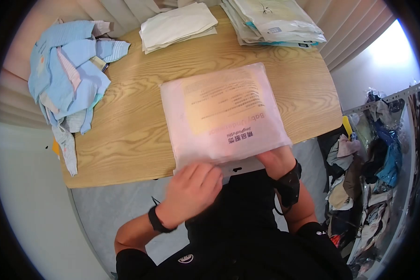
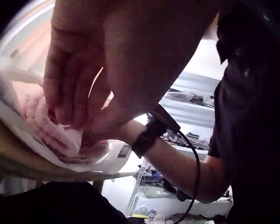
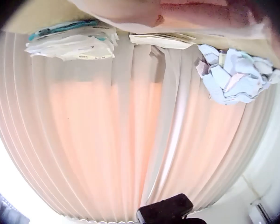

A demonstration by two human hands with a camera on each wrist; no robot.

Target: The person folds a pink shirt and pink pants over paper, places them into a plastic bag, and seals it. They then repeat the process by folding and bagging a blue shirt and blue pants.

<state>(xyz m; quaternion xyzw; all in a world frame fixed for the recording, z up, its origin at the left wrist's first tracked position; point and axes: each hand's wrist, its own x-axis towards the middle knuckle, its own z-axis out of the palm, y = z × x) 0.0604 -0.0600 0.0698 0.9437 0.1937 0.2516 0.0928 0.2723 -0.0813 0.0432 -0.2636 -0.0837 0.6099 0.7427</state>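
A frosted plastic garment bag (image 1: 219, 112) with printed lettering lies at the table's near edge, its mouth facing the body. Pink folded cloth (image 2: 51, 126) shows inside that mouth in the left wrist view. My left hand (image 1: 193, 189), blurred in the head view, has its fingers curled at the bag's near left corner; I cannot tell whether they pinch the plastic or the cloth. At the near right corner, my right hand (image 1: 277, 163) grips the bag, with most of its fingers hidden under it.
Light blue and grey baby clothes (image 1: 74, 70) lie heaped at the table's left. A stack of white sheets or bags (image 1: 177, 28) is at the back, with a pile of packed bags (image 1: 280, 23) to its right. A rack of clothes (image 1: 368, 158) stands right of the table (image 1: 130, 135).
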